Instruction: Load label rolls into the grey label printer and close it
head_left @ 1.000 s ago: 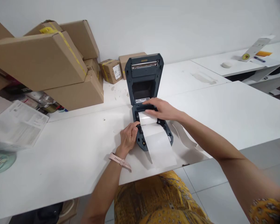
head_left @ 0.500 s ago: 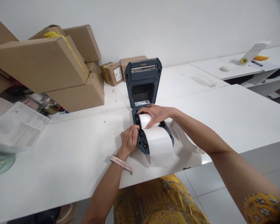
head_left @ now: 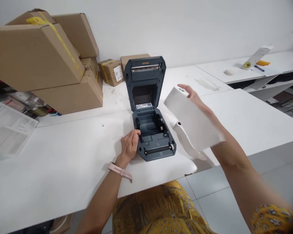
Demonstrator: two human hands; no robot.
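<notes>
A dark blue-grey label printer lies on the white table with its lid raised. Its roll bay shows bare between two black holders, and a black roller runs across the front. My left hand, with a pink band at the wrist, is closed on the printer's left edge. To the right of the printer, my right hand holds a white label roll in the air, its loose end hanging towards me. The fingers behind the roll are partly hidden. Under it, a curled white paper strip rests on the table.
Cardboard boxes are stacked at the left, with a small taped box behind the printer. Plastic-wrapped packages lie at the far left. A tape roll and a pen are on the far right table.
My right hand has lifted the label roll out of the printer and carried it to the right. My left hand has stayed on the printer's left edge. The view has shifted slightly.
</notes>
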